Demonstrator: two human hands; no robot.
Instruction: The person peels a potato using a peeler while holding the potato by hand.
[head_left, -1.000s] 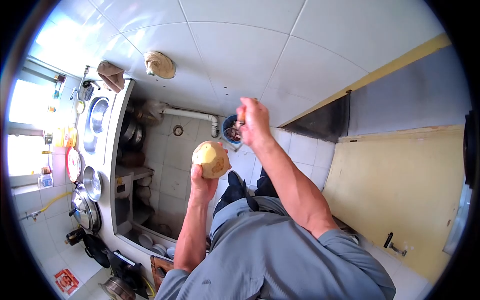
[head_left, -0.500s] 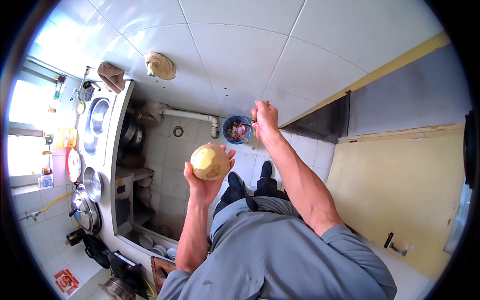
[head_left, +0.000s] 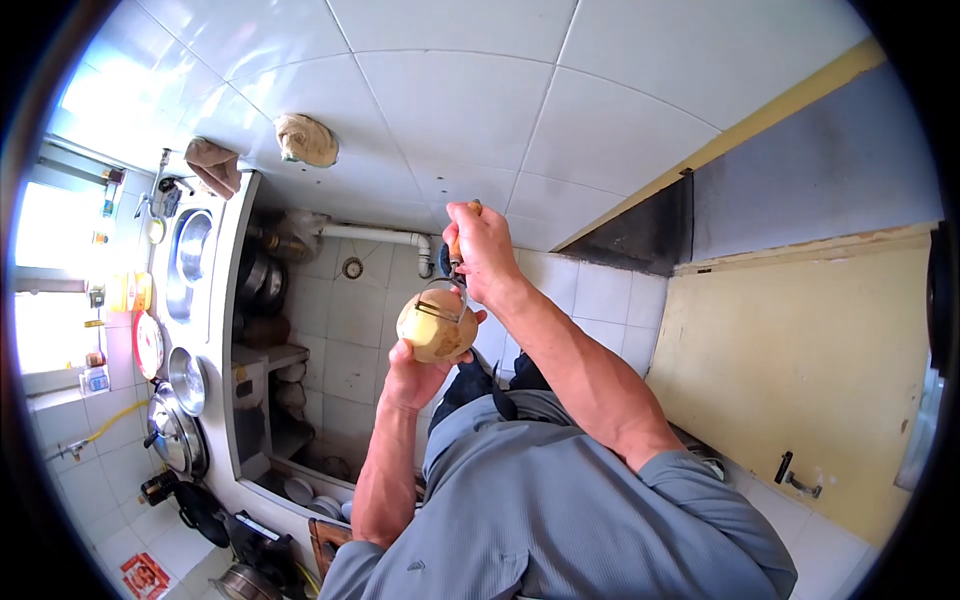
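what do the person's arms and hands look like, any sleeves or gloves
The left hand and right hand are both bare, with no gloves, and the forearms are uncovered. No watch or bracelet shows on either wrist; any rings would be too small to tell. The short sleeves are plain grey, matching the finely ribbed shirt.

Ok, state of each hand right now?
Left hand: holding the round yellowish produce.
Right hand: closed, holding the peeler handle.
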